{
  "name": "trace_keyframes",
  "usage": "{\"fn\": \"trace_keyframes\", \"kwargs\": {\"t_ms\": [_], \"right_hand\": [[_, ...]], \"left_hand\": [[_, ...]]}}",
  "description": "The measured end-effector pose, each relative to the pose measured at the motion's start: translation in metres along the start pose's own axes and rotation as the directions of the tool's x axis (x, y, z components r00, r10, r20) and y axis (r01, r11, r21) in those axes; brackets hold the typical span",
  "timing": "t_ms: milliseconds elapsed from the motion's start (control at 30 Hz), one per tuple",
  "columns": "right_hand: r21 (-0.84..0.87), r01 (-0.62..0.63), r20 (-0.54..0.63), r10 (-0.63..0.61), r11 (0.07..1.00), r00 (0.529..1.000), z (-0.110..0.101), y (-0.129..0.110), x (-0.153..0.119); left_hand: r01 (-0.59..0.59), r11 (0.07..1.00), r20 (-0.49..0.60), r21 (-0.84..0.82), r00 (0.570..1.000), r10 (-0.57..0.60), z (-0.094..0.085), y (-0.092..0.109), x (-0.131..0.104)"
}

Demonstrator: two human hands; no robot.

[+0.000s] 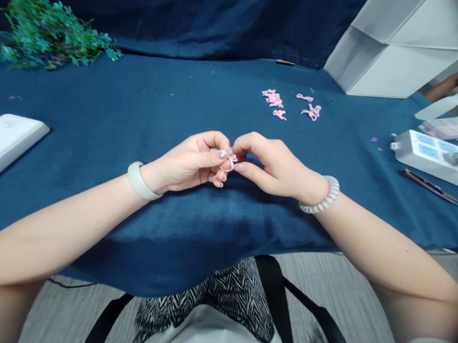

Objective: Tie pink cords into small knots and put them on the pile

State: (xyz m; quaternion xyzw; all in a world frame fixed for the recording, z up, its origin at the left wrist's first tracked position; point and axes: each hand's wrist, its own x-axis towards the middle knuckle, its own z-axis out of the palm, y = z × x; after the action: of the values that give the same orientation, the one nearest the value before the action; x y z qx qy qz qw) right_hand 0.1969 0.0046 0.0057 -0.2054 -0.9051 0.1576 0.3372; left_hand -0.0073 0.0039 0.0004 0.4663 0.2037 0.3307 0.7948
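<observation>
Pinching a small looped pink cord between thumb and fingers, the left hand meets the right hand near the middle of the head view. The cord lies between the two hands, at three o'clock from the left palm; the right fingertips are at its edge, though whether they grip it cannot be told.

Beneath is a dark blue cloth, with grey wood-look flooring below its front edge. From the hands, green artificial foliage sits at ten o'clock, a white rectangular device at nine, and white boxes at two. Toward three o'clock lie a white power strip, a slim pointed metal tool just beside it, and a clear plastic case.

Counted: one cord in hand; at least four pink cord bundles at one o'clock, some overlapping; two purple scraps; one strip, one pointed tool.
</observation>
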Motion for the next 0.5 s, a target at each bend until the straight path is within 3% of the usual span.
{"fn": "trace_keyframes", "kwargs": {"t_ms": [200,500], "right_hand": [[-0.115,0.059,-0.024,-0.062,0.992,0.998,0.0024,-0.0024,0.0019],[0.033,-0.020,-0.078,0.023,0.999,0.997,0.0075,-0.0008,0.0007]], "left_hand": [[0.068,0.997,0.017,-0.045,0.998,-0.068,0.0010,0.0013,-0.0013],[0.108,0.994,-0.016,-0.035,0.994,-0.109,0.0030,0.0031,-0.0003]]}}
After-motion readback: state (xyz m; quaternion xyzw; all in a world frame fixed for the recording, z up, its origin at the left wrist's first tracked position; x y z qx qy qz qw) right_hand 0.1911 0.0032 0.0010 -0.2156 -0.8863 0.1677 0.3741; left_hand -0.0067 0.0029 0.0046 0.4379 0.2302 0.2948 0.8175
